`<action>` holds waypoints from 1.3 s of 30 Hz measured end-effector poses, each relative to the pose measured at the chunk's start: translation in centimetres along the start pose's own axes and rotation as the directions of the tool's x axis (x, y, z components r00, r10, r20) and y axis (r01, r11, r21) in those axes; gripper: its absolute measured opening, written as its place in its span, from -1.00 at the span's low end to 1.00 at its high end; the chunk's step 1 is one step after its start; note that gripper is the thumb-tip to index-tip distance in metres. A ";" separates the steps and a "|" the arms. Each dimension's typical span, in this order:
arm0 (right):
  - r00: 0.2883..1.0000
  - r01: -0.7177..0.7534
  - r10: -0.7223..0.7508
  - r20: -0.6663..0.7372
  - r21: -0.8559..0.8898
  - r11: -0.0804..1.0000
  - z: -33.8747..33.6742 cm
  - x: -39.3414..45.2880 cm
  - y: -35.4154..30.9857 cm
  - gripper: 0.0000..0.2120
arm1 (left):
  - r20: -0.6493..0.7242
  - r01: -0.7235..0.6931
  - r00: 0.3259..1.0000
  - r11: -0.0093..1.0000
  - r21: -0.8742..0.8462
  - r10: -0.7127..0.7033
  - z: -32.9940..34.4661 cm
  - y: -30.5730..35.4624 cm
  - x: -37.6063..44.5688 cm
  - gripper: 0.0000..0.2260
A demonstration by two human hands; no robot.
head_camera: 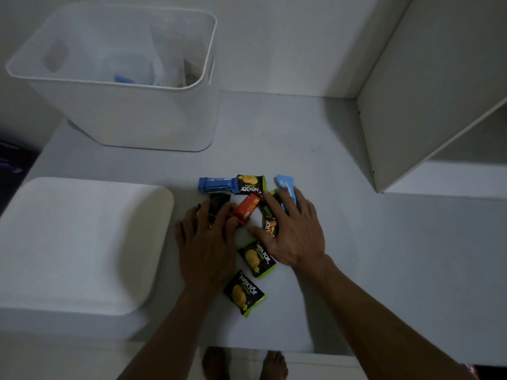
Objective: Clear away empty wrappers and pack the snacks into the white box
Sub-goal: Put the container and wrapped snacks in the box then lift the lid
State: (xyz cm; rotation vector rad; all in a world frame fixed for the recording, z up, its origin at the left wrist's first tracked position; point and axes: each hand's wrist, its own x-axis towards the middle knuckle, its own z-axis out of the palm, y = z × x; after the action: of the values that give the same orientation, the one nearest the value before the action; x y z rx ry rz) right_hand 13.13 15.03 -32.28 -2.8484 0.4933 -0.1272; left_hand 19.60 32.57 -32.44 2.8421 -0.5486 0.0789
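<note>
Several snack packets lie in a cluster on the white table (301, 149). A blue packet (216, 184) and a black-and-green Nextar packet (250, 184) lie at the far side. A red packet (247, 207) sits in the middle, a light blue packet (286, 187) at the right. Two more Nextar packets (258, 260) (244, 293) lie nearer me. My left hand (207, 237) rests flat on a dark packet (218, 202). My right hand (293, 231) lies spread over the light blue packet and another dark packet (270, 223). A tall white bin (115, 86) stands at the back left.
A white box with its lid on (79, 242) sits at the near left. A white shelf panel (428, 91) rises at the right. The table's front edge (274, 349) is close to me, with bare feet (244, 363) below it.
</note>
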 end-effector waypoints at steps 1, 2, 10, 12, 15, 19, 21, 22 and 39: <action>0.999 -0.015 0.015 -0.043 -0.006 1.000 0.2 -0.3 -0.2 -0.28 | -0.007 -0.002 1.000 1.000 0.008 0.002 0.0 0.0 0.0 -0.60; 0.996 -0.030 0.028 -0.090 -0.017 0.999 0.5 -0.6 -0.4 -0.34 | -0.016 -0.006 1.000 1.000 0.018 0.006 0.0 0.0 -0.1 -0.61; 0.935 -0.059 0.045 -0.351 -0.028 0.998 1.8 -1.5 -1.4 -0.68 | -0.110 -0.041 0.993 0.995 0.090 0.051 0.0 0.1 -0.1 -0.69; 0.925 -0.061 0.054 -0.376 -0.005 0.998 2.0 -1.7 -1.5 -0.71 | -0.133 -0.057 0.989 0.995 0.085 0.068 0.0 0.2 -0.3 -0.70; 0.924 -0.045 0.065 -0.378 0.062 0.997 2.1 -2.0 -1.5 -0.73 | -0.175 -0.097 0.978 0.992 0.085 0.111 0.0 0.2 -0.5 -0.70; 0.946 -0.047 0.117 -0.302 0.230 0.972 1.3 -2.7 -1.7 -0.75 | -0.249 -0.135 0.958 0.990 0.050 0.143 0.1 -0.2 -0.8 -0.72; 0.941 -0.036 0.130 -0.312 0.289 0.957 0.0 -3.0 -2.1 -0.76 | -0.304 -0.134 0.944 0.991 0.010 0.131 -0.7 -0.1 -1.2 -0.75; 0.933 -0.027 0.136 -0.333 0.311 0.950 -0.8 -3.1 -2.2 -0.77 | -0.346 -0.140 0.929 0.990 -0.002 0.131 -1.2 -0.1 -1.3 -0.79; 0.841 0.127 0.174 -0.513 0.499 0.857 -22.6 10.1 -16.5 -0.82 | -0.603 -0.081 0.788 0.951 -0.300 -0.123 -28.6 -0.2 12.4 -0.86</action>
State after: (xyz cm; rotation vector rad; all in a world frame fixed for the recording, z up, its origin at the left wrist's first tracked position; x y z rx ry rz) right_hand 25.08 21.54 -5.82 -2.2330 0.5011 -0.9407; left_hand 30.96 35.42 -3.57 2.3096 -0.3363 0.8146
